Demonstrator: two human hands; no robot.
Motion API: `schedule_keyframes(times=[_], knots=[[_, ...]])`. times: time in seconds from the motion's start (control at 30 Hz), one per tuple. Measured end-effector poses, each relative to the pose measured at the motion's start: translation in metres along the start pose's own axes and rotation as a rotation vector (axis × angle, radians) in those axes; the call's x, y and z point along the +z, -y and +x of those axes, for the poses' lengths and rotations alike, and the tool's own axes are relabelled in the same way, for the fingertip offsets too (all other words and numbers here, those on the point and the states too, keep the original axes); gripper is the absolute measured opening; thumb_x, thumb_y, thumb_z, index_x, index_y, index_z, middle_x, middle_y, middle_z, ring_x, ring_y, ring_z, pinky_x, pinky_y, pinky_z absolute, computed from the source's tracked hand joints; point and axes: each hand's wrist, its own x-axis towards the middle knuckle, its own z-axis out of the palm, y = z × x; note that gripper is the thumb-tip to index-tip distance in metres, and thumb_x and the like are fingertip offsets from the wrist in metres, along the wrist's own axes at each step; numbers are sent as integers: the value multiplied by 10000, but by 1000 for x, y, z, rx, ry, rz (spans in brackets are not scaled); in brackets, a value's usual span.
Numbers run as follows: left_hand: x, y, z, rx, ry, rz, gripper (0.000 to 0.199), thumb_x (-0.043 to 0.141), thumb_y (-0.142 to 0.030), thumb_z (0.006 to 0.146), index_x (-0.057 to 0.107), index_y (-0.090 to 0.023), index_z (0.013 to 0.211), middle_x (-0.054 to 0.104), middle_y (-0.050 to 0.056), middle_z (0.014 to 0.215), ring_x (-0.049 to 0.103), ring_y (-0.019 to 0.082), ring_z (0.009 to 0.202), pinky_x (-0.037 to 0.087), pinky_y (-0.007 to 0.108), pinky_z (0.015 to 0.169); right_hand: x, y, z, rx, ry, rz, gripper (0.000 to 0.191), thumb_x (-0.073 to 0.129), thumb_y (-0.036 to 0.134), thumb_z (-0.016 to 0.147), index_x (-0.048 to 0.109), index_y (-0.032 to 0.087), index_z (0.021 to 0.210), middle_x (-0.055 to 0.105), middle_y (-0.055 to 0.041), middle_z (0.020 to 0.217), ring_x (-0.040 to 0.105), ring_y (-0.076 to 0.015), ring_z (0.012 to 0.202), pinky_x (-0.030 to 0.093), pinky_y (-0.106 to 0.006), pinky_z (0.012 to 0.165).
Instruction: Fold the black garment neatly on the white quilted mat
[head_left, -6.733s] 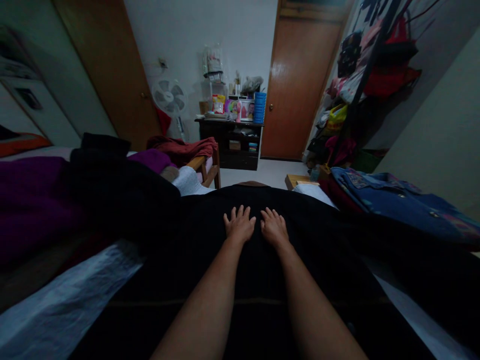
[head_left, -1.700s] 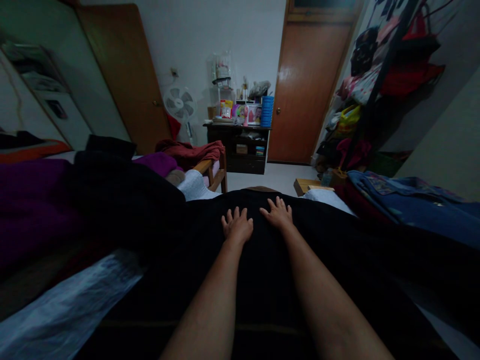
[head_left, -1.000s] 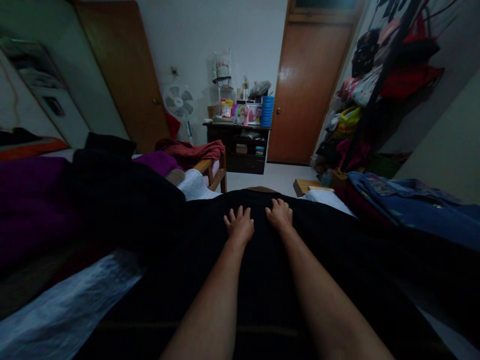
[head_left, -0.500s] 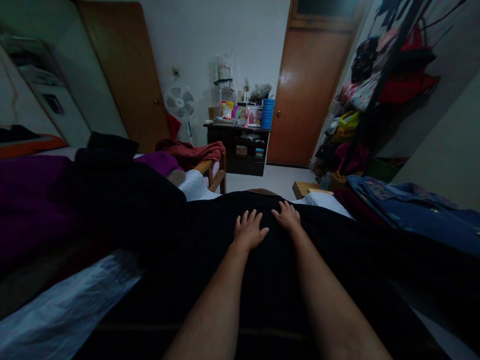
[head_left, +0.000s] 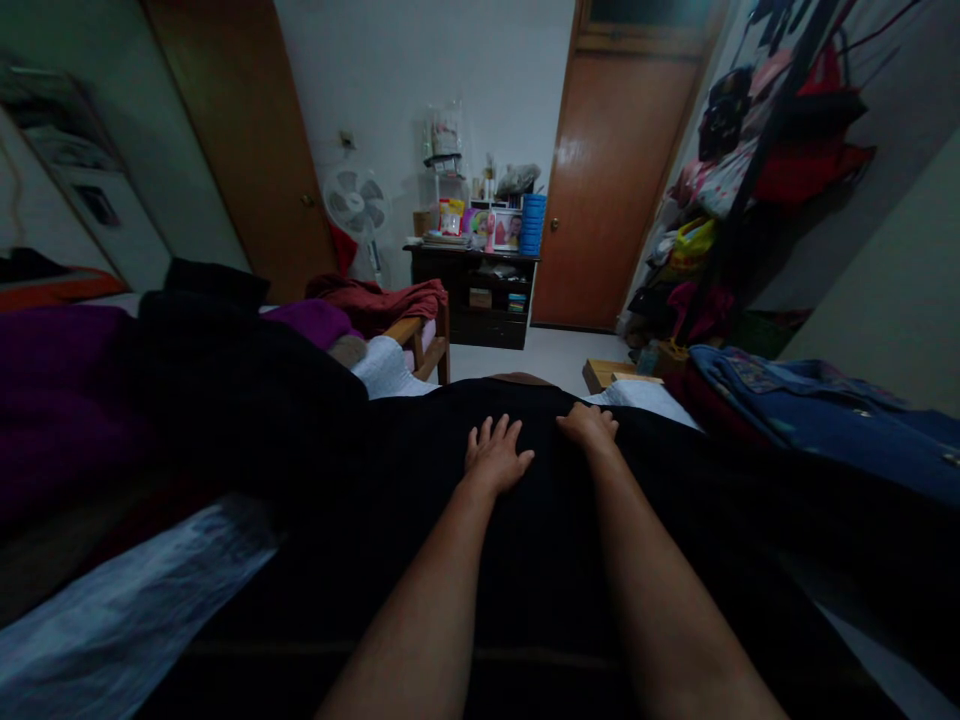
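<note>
Both palms down on black garment (head_left: 525,560), spread over bed (head_left: 135,620). Left hand (head_left: 496,458) flat, fingers splayed, grip open. Right hand (head_left: 590,424) near far edge, fingers curled; grip on cloth unclear. Blue jacket (head_left: 817,420) lies right.

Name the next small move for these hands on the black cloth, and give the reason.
Probably slide the right hand outward along the black cloth. It lies flat near the far edge, apart from the left hand, which is also flat, and the cloth spreads wide to the right.
</note>
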Motion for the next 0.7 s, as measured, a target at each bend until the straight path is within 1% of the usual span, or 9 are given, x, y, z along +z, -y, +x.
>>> schedule_keyframes(times=[0.07,0.1,0.17,0.23,0.3,0.4,0.5,0.6,0.7], knots=[[0,0,0,-1,3,1,659,341,-587,863,283,-296,1452,188,4,1565,108,288,1431,121,519,1138,2,-1,2,5,32,9,614,491,560,809,523,180,1291,470,-192,1341,393,-371,1250,312,-474,964],[0,0,0,-1,4,2,658,339,-587,864,282,-297,1452,185,3,1565,109,290,1431,120,519,1139,4,-1,2,9,42,12,654,472,587,813,493,174,1319,443,-201,1366,370,-375,1271,295,-485,978],[-1,-1,-1,-2,9,3,656,336,-585,867,281,-297,1453,184,3,1566,107,289,1431,118,518,1139,12,-1,2,17,45,15,726,410,629,833,394,168,1394,324,-219,1452,273,-379,1337,230,-509,1021],[-2,-1,-1,-4,17,3,654,336,-585,868,279,-299,1454,188,3,1565,102,283,1433,115,516,1140,20,-2,1,19,25,21,756,343,646,856,298,175,1446,189,-221,1515,158,-370,1388,150,-518,1057],[-3,-2,-2,-2,18,3,652,334,-585,870,275,-301,1454,194,3,1563,99,276,1434,113,513,1141,26,-5,0,5,-4,33,753,287,651,874,254,186,1465,136,-210,1534,103,-356,1406,106,-510,1073],[-3,-2,-2,3,13,10,646,323,-586,876,273,-302,1454,199,3,1562,98,272,1435,116,510,1141,30,-11,3,-40,-51,40,740,269,643,885,270,178,1460,156,-201,1531,101,-340,1409,105,-487,1082],[-3,-2,-3,-2,20,16,644,320,-587,878,272,-304,1454,197,2,1563,95,275,1435,121,506,1141,30,-17,7,-106,-101,44,705,303,611,894,323,160,1435,213,-192,1514,148,-320,1402,134,-457,1084],[-4,-3,-3,-6,26,22,644,321,-585,879,270,-303,1454,194,4,1563,96,275,1435,125,509,1139,28,-19,8,-153,-155,65,638,359,548,899,384,153,1400,306,-171,1474,234,-292,1371,177,-415,1079],[-4,-3,-4,-4,22,30,640,317,-580,882,275,-296,1454,195,9,1563,99,277,1434,124,512,1138,22,-14,3,-156,-205,75,545,408,452,895,435,178,1366,349,-142,1445,272,-283,1339,211,-397,1068]])
